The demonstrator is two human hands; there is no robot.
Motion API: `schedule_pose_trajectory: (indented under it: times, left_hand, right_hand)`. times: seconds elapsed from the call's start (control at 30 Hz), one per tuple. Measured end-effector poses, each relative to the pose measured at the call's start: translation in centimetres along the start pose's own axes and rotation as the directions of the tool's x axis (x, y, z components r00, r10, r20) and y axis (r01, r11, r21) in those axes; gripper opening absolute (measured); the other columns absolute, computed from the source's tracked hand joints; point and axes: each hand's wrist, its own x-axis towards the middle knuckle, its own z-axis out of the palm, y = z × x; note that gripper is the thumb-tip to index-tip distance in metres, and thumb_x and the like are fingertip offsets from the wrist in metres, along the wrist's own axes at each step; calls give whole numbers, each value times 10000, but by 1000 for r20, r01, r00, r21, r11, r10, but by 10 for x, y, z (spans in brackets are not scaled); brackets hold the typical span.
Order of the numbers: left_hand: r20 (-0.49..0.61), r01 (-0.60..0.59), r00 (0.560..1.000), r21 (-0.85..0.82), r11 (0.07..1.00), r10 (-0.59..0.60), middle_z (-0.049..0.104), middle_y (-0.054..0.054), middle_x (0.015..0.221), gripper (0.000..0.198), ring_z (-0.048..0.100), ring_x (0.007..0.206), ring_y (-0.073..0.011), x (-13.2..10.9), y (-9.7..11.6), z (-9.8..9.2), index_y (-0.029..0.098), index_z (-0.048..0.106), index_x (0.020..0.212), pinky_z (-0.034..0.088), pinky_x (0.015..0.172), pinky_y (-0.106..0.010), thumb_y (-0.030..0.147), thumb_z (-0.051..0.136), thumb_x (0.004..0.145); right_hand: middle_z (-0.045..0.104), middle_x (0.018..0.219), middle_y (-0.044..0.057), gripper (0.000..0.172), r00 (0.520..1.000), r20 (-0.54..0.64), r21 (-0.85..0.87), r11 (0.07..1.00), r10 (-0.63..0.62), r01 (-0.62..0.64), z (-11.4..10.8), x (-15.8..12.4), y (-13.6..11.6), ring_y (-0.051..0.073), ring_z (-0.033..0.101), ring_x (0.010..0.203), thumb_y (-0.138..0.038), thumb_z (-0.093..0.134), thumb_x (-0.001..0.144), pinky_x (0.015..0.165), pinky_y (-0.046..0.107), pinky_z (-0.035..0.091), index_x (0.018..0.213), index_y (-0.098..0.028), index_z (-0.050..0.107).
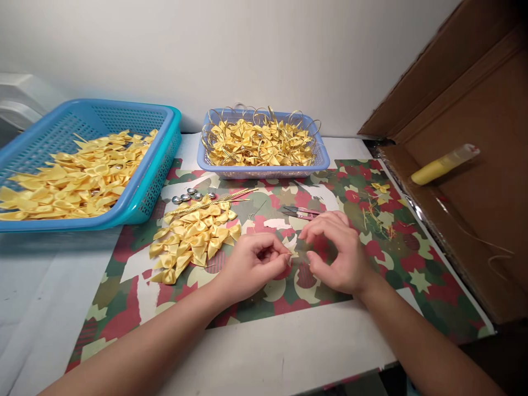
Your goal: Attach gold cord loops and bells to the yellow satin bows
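My left hand (262, 258) is closed in a pinch over the middle of the patterned sheet. A small yellowish tip shows at its fingertips, too little to name. Facing it, my right hand (336, 250) has thumb and fingers curved apart, with nothing visible between them. Thread snips (300, 212) with dark blades lie just beyond the right fingers, partly covered by them. Left of my left hand is a pile of yellow satin bows (193, 236). Gold cords (214, 202) lie across the top of that pile, and several silver bells (192, 195) sit behind it.
A blue basket (173, 148) of yellow bows stands at left. Against the wall is a smaller basket (264, 170) with bows and looped gold cords. Thread scraps (377, 217) and a loose bow (380, 187) lie at right, beside a cardboard box (466, 220) with a yellow tube (445, 164).
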Motion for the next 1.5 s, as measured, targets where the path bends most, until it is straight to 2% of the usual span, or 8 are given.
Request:
schedule_pose_trajectory:
  times: [0.1,0.17,0.43,0.77,0.9,1.0,1.17,1.5]
  left_hand:
    - [-2,-1,1000,2,1000,1,454,47,523,143,364,490,-68,0,-1,0,129,608,662,296,454,-188,218,610,774]
    - [-12,0,1000,13,1000,0,437,52,516,155,354,485,-66,0,-1,0,131,593,655,284,449,-187,231,620,770]
    - [5,13,1000,13,1000,-13,452,46,519,145,370,486,-71,0,-2,0,127,621,675,289,450,-190,233,616,774]
    - [-2,11,1000,15,1000,-11,462,45,517,121,369,487,-70,1,-1,0,131,618,657,297,453,-189,191,607,760]
    - [2,4,1000,19,1000,-4,468,41,527,138,367,494,-69,1,-1,0,130,614,658,297,458,-189,213,609,768]
    - [-10,9,1000,28,1000,-9,456,43,526,161,364,493,-68,1,-1,0,131,599,652,287,453,-186,240,622,768]
    - [3,9,1000,30,999,-9,447,48,517,147,361,489,-65,2,-1,0,130,610,654,285,453,-181,224,617,766]
    - [8,28,1000,38,999,-28,422,58,495,108,337,476,-60,1,2,1,135,589,634,270,443,-177,170,597,736]
  right_hand:
    - [654,775,-18,166,993,117,-25,1000,20,-17,4,0,-2,189,574,819,-163,604,689,909,426,324,836,-221,556]
    - [657,741,-27,120,990,144,-32,999,3,2,7,-1,-3,181,574,809,-156,597,716,933,430,305,812,-221,565]
    - [628,650,-41,109,998,47,-27,999,-44,45,11,-2,-4,151,547,716,-109,565,697,902,413,329,679,-205,516]
    - [623,670,-34,114,998,-36,-40,998,-50,49,1,0,1,169,536,718,-114,532,643,867,421,325,661,-206,467]
    - [656,742,-19,121,996,82,-12,999,35,-34,3,0,0,196,566,818,-164,564,679,891,420,323,785,-219,546]
    - [658,719,-31,70,987,157,-16,1000,23,-21,8,-1,-3,182,567,811,-162,569,721,931,431,291,763,-216,556]
    - [629,631,-42,123,996,77,-25,999,-38,40,10,-1,-5,159,540,707,-116,520,716,884,415,317,637,-208,507]
    - [616,626,-43,117,994,-27,-76,992,-102,100,-2,2,-2,163,534,668,-115,522,652,876,443,312,609,-206,463]
